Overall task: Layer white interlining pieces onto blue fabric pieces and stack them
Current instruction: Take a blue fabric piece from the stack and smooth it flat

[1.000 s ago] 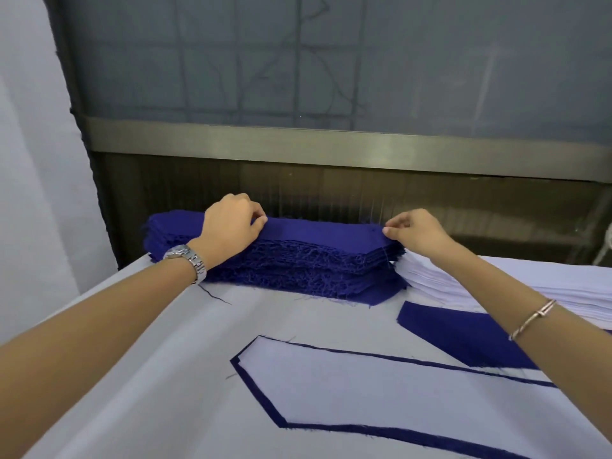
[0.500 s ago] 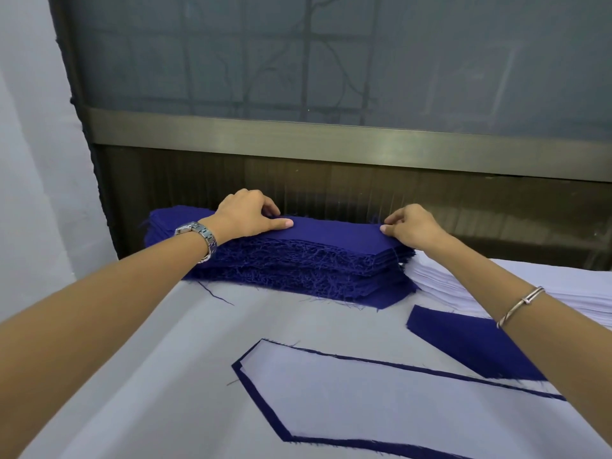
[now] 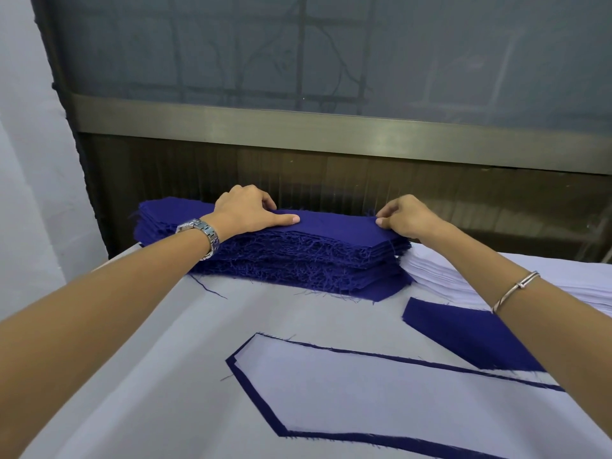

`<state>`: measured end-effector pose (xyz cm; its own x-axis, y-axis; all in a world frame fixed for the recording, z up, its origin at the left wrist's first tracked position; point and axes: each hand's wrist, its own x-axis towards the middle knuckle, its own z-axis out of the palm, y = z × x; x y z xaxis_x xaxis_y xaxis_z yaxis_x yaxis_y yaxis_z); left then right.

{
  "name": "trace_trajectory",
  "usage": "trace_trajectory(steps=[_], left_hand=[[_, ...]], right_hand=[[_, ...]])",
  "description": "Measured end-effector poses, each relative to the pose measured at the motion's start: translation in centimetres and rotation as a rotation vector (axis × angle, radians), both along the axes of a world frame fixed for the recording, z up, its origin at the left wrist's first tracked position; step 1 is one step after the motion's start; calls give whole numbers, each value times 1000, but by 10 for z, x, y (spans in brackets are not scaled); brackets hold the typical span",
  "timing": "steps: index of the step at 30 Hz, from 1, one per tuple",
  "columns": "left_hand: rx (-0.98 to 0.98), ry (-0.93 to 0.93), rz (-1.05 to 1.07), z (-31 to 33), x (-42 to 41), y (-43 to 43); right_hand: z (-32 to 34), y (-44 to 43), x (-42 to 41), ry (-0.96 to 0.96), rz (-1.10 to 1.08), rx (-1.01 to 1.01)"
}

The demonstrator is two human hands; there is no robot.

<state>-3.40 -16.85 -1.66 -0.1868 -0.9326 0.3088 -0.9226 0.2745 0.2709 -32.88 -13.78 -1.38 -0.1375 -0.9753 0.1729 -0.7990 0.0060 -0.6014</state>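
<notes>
A thick stack of frayed blue fabric pieces sits at the far edge of the table. My left hand lies on the stack's top piece, thumb stretched flat along it and fingers curled over the back edge. My right hand pinches the right tip of that same top piece. A stack of white interlining pieces lies right of the blue stack. Nearer to me, a white interlining piece lies on a blue piece, whose edge shows as a border. A single blue piece lies partly under my right forearm.
The table is covered in white cloth. A dark panel with a metal rail and a mesh screen rises right behind the stacks. A white wall stands at the left.
My left hand has opened from a loose curl to lie flatter on the top blue piece, thumb stretched out. My right hand keeps its pinch on the right tip. The camera has tilted slightly.
</notes>
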Motion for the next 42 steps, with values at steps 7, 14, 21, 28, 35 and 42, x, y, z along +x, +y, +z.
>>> trace_trajectory(steps=[7, 14, 21, 28, 35, 42], left_hand=[[-15, 6, 7, -4, 0, -1], [-35, -11, 5, -6, 0, 2], [-42, -28, 26, -5, -2, 5], [-28, -49, 35, -4, -3, 5], [-32, 42, -144, -2, -1, 4], [-152, -77, -183, 3, -1, 4]], right_hand=[[4, 4, -2, 30, 9, -111], [3, 15, -4, 142, -15, -301], [3, 18, -4, 266, 42, -407], [1, 21, -7, 444, 76, -565], [-6, 29, -13, 564, 77, -744], [-11, 38, -20, 522, 111, -720]])
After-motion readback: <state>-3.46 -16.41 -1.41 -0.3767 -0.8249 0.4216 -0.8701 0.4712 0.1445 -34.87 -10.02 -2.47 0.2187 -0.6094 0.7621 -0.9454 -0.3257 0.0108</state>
